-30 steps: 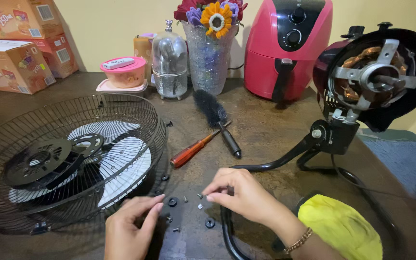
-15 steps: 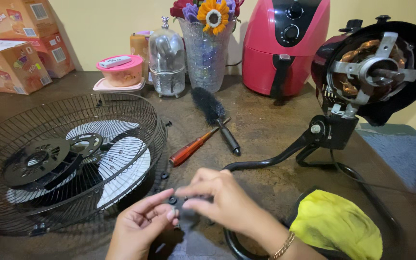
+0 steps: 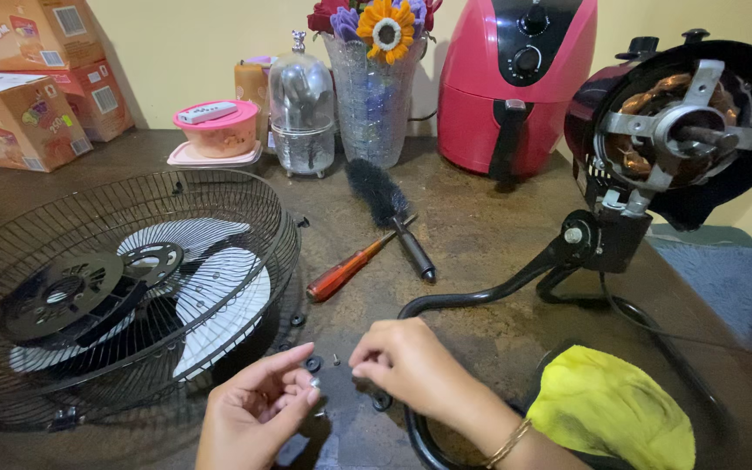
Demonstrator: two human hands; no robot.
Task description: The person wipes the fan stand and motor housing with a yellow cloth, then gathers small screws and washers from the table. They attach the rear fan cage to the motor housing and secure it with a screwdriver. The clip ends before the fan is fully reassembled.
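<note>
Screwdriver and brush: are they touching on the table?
Touching. The head view shows the screwdriver shaft tip running under the brush handle just below the bristles, with no tabletop visible between them where they cross.

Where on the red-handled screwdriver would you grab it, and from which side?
Take the screwdriver by its thick red handle, the end lying nearer the hands, reaching down from above. It lies flat on the table with its thin metal tip pointing away, close to the brush, so the handle end looks like the freer, fuller grip.
</note>
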